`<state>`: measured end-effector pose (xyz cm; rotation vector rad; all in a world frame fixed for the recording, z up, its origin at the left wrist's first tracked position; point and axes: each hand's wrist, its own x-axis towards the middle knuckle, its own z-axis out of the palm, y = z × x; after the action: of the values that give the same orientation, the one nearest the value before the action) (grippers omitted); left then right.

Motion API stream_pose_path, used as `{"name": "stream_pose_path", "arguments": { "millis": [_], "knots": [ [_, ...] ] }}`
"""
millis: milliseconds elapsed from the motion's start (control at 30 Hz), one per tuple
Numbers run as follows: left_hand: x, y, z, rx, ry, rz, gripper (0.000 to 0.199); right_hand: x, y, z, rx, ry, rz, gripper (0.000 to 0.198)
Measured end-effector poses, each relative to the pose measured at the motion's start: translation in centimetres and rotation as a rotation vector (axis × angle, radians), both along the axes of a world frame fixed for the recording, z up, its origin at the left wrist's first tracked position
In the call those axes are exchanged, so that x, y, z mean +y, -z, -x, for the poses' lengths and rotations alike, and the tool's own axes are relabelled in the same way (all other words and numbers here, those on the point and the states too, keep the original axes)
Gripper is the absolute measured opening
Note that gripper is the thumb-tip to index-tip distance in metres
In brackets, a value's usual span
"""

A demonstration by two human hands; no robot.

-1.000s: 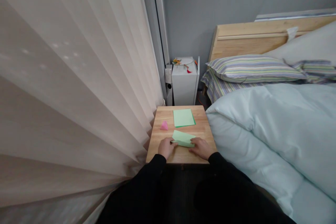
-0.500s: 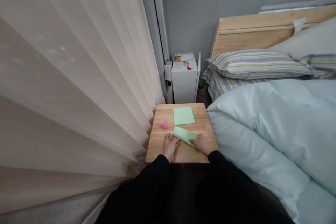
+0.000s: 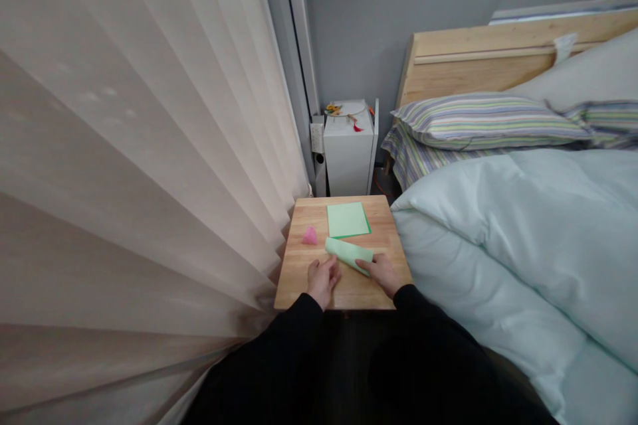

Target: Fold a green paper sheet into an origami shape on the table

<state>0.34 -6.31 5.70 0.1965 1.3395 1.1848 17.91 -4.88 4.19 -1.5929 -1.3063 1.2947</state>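
A folded strip of light green paper [image 3: 349,251] lies slanted on a small wooden table [image 3: 304,285]. My right hand [image 3: 383,271] grips its right end, the thumb lying over the paper. At the lower left edge of the strip is my left hand [image 3: 323,277], its fingers loosely bent and apart; the fingertips are at the edge, and I cannot tell whether they press on it. Just beyond the strip lies a flat square stack of green paper [image 3: 347,219], pale on top with a darker green edge. A small pink folded paper piece [image 3: 310,235] sits to the left.
A pale pleated curtain [image 3: 199,146] hangs close along the table's left side. To the right is a bed with a light blue quilt [image 3: 488,212] and a striped pillow [image 3: 488,121]. Behind the table stands a white cabinet [image 3: 347,156] with small decorations on top.
The green strip looks narrower, its near edge raised or folded further away from me. My left hand's fingers have lifted and curled slightly. My right hand stays at the strip's right end.
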Motion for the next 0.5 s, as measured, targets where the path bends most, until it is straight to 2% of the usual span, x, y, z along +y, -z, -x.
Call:
{"name": "stream_pose_path", "arguments": {
  "millis": [67, 133, 200, 333, 500],
  "knots": [
    [0.0, -0.1, -0.2, -0.016, 0.109, 0.047, 0.028, -0.1, -0.2, 0.3, 0.023, -0.002, 0.004, 0.023],
    [0.0, -0.2, -0.5, -0.115, 0.232, 0.074, 0.025, -0.3, -0.5, 0.8, 0.105, -0.025, -0.002, 0.028],
    [0.1, -0.5, -0.9, -0.242, 0.277, 0.033, 0.026, -0.6, -1.0, 1.2, 0.228, -0.053, -0.008, 0.033],
    [0.8, -1.1, -1.3, -0.317, 0.180, -0.088, 0.024, -0.9, -2.2, 1.7, 0.326, -0.047, 0.015, 0.037],
    [1.7, -2.3, -1.5, -0.288, 0.100, -0.249, 0.026, -1.2, -3.3, 1.7, 0.287, -0.110, -0.039, 0.035]
  ]
}}
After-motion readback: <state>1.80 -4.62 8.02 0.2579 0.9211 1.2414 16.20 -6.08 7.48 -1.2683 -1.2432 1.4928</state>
